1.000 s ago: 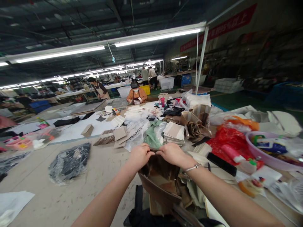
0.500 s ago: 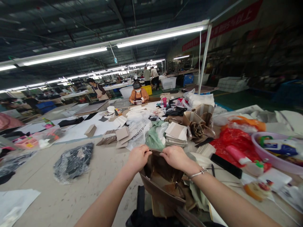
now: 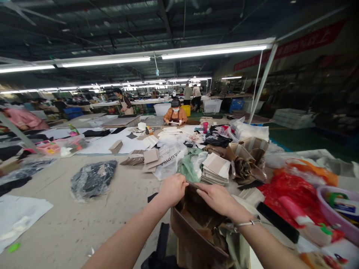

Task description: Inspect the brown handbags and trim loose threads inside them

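A brown bag (image 3: 196, 239) stands open toward me at the table's near edge, with crumpled brown material inside. My left hand (image 3: 174, 188) pinches its far rim, fingers closed. Just to the right, my right hand (image 3: 217, 198) grips the same rim with the thumb on the near side; its other fingers are partly hidden. A bracelet is on the right wrist. Beyond the hands lie a green plastic bag (image 3: 189, 166) and a stack of beige pieces (image 3: 215, 169).
Plastic-wrapped black goods (image 3: 94, 179) lie on the table at left. A black phone (image 3: 277, 222), a red plastic bag (image 3: 293, 190) and a purple basin (image 3: 322, 198) are at right. Brown bags (image 3: 246, 160) stand farther back. Across the table sits a person (image 3: 175, 114).
The view has turned, so the scene sits further right and more level. Both hands remain on the bag's rim; the right hand's fingers look more extended along it.
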Demonstrator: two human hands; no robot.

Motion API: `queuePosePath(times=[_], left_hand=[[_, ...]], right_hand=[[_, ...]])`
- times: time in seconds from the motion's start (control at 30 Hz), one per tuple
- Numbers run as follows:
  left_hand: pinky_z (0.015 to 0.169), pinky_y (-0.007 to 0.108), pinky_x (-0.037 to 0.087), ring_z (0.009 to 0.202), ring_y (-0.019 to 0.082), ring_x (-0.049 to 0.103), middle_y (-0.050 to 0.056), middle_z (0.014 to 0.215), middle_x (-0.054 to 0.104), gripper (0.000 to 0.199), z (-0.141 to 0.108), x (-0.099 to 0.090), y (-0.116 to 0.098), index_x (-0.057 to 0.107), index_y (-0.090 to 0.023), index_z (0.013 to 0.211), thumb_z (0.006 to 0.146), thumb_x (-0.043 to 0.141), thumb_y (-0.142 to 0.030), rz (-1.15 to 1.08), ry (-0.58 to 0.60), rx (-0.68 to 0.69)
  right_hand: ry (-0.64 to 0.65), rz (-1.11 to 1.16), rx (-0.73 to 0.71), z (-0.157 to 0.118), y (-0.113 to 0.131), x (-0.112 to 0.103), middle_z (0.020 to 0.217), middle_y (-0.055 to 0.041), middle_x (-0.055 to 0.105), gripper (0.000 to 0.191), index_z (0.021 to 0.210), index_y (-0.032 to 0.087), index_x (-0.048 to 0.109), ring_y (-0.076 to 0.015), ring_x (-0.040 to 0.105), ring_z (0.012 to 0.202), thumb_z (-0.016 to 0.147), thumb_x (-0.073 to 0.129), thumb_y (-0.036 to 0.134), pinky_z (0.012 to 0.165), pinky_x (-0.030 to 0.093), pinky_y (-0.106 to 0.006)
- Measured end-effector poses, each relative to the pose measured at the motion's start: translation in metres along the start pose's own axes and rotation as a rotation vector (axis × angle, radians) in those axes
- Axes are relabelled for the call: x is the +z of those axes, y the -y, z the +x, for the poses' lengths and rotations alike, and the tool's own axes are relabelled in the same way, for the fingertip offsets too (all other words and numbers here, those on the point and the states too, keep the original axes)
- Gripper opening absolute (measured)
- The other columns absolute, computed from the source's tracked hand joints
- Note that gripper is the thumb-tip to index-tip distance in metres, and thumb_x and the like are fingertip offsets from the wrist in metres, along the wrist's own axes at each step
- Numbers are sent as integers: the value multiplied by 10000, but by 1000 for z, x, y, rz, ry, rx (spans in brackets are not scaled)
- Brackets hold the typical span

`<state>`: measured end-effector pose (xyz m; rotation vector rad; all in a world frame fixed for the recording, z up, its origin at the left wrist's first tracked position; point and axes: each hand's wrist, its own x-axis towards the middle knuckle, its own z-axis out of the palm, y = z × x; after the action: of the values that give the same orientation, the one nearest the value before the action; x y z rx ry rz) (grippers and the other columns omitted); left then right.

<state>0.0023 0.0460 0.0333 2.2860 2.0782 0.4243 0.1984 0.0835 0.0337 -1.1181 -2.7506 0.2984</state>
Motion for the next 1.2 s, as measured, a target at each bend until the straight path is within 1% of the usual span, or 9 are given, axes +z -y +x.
queuePosePath(times=[0.17,0.3,0.47,0.57,0.67,0.77,0.93,1.07,1.2], left_hand=[[699,292,410,793,189,579,64,853,625,205,-2,1,2,588,-180,799,856,436,-304,2,-11,-11],[690,286,413,787,185,583,64,852,619,194,-3,0,2,575,-176,803,858,433,-297,-1,3,-16],[699,289,430,787,181,583,59,845,611,212,-1,-4,4,556,-179,778,872,403,-293,-34,-3,-17],[796,308,444,937,191,570,70,1035,595,204,-11,-8,1,550,-199,938,854,439,-348,-124,-92,-12],[951,388,392,1195,257,427,115,1333,417,577,-34,-8,-9,409,-208,1223,726,599,-432,-189,-163,-1],[1009,423,344,1276,291,335,146,1406,327,787,-55,-6,-12,268,-173,1343,672,648,-331,-206,-68,-53],[885,327,436,1078,226,552,96,1265,528,823,-44,-19,20,72,-241,1416,720,486,-97,-209,161,-97],[898,317,414,1085,226,538,68,1291,500,752,-24,-36,41,285,-290,1354,673,506,-57,-69,159,-59],[925,291,386,1097,192,503,26,1215,530,456,-18,-34,24,521,-256,1101,675,560,-99,-98,88,70]], right_hand=[[49,40,-70,6,4,-9,1045,-49,665,429,1259,260,491,-194,609,906,894,329,418,801,409,-280],[50,-49,-50,19,12,-9,943,-68,684,403,1098,227,598,-223,620,847,839,433,488,732,421,-285],[34,-174,-45,34,19,-4,807,-85,687,333,872,192,647,-216,629,777,882,397,410,660,411,-266],[11,-209,-30,36,19,0,767,-95,683,365,811,177,647,-214,634,741,901,358,382,631,407,-262],[-4,-187,-19,35,18,2,780,-88,684,356,827,179,645,-200,635,746,909,345,352,645,409,-253],[0,-172,1,35,19,1,802,-90,687,350,835,181,648,-195,636,778,908,352,350,669,414,-251],[26,-186,-2,37,20,-4,817,-108,688,322,827,176,661,-214,637,799,883,401,357,671,419,-265],[22,-179,32,33,22,-2,793,-107,688,327,808,178,666,-221,638,783,874,405,362,651,420,-268],[-8,-155,62,26,23,3,813,-103,689,328,835,181,667,-211,633,789,880,390,350,668,415,-262]])
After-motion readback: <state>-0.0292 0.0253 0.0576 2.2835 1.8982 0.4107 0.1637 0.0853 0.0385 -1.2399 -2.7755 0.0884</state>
